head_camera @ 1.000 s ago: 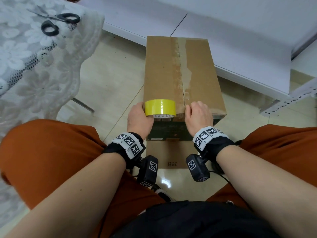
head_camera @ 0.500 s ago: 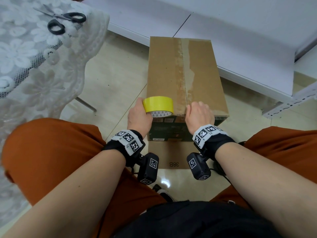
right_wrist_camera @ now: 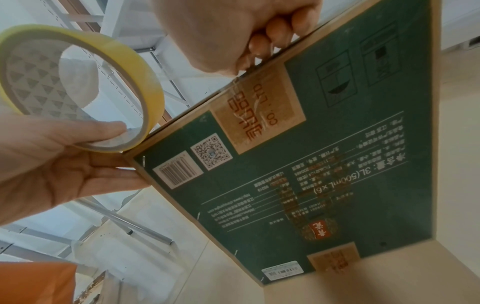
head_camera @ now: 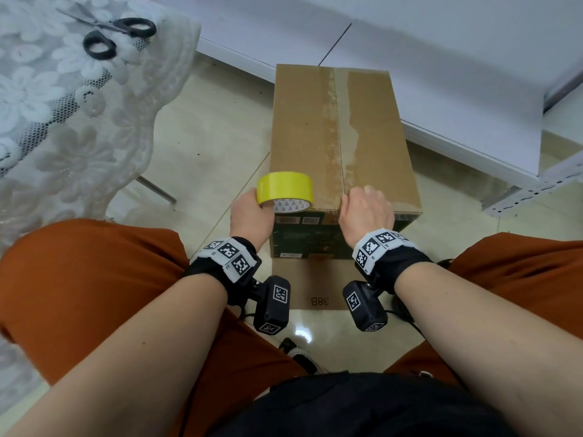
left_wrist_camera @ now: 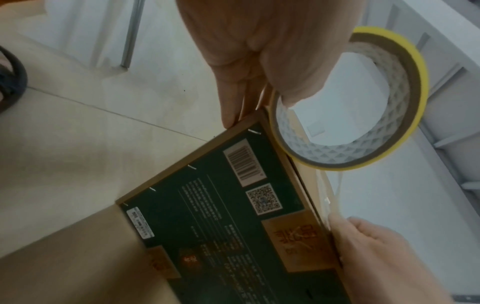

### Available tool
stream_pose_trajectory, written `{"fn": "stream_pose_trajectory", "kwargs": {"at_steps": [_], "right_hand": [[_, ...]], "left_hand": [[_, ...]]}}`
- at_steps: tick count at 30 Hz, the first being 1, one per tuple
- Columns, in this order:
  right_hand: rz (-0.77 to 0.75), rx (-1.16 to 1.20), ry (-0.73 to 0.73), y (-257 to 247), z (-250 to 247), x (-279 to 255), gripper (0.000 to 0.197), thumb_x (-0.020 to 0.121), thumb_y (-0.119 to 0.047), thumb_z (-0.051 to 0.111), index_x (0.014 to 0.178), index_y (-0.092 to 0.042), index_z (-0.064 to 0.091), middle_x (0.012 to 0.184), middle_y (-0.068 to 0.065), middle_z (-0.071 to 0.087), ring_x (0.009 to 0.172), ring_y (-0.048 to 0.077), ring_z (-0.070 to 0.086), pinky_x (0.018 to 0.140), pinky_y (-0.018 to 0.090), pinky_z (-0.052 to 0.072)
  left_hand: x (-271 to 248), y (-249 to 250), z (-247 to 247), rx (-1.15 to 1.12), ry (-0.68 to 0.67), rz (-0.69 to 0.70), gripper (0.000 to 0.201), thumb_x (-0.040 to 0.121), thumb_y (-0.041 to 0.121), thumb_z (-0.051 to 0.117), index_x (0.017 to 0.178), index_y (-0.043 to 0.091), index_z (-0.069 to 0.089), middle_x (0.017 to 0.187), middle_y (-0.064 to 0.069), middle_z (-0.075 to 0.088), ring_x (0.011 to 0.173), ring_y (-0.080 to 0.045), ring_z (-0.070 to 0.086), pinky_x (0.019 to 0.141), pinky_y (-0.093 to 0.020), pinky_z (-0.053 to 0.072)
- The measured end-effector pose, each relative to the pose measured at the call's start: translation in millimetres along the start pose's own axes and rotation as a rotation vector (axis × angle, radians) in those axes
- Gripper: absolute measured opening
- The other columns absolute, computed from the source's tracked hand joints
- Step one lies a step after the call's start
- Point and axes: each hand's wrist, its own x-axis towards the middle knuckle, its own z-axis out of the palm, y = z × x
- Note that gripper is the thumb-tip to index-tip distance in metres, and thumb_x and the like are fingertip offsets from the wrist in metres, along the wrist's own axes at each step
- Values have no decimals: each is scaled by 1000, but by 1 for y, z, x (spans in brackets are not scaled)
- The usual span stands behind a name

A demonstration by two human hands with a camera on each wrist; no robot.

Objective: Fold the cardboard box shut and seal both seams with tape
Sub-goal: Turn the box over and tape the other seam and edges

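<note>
The cardboard box (head_camera: 340, 137) stands on the tiled floor (head_camera: 205, 146), flaps folded shut. At the box's near top edge, the left hand (head_camera: 250, 214) grips a yellow tape roll (head_camera: 285, 188); the right hand (head_camera: 366, 209) pinches the tape end at the centre seam. Scissors (head_camera: 110, 34) lie on a lace-covered table (head_camera: 47, 105) left of the box.

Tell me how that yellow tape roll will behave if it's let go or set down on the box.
The yellow tape roll is a thin ring on a hollow core, so probably light. Being round, it would likely roll if set on edge on the cardboard box, and sit steady laid flat. The left hand grips it at the box's near edge, so it might drop off.
</note>
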Motion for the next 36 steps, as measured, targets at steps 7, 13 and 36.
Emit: {"fn": "stream_pose_trajectory", "kwargs": {"at_steps": [7, 13, 36], "right_hand": [[13, 8, 15, -1, 0, -1, 35, 101, -34, 31, 95, -12, 57, 86, 2, 48, 79, 19, 44, 72, 31, 37], [2, 7, 21, -1, 1, -2, 33, 101, -34, 32, 93, -12, 56, 84, 2, 47, 79, 19, 46, 73, 33, 41], [-13, -18, 16, -7, 4, -2, 34, 101, -34, 32, 93, -12, 56, 83, 2, 48, 76, 18, 48, 70, 31, 43]], "left_hand": [[3, -4, -6, -75, -9, -2, 16, 90, 8, 45, 88, 7, 61, 93, -16, 66, 85, -33, 64, 79, -45, 56], [-1, -4, -15, -105, -51, 13, 20, 91, 4, 48, 110, 10, 52, 100, -8, 56, 95, -30, 61, 84, -49, 54], [11, -10, -38, 10, 93, 55, 34, 87, -5, 46, 115, 15, 49, 90, -7, 55, 82, -29, 58, 60, -35, 46]]}}
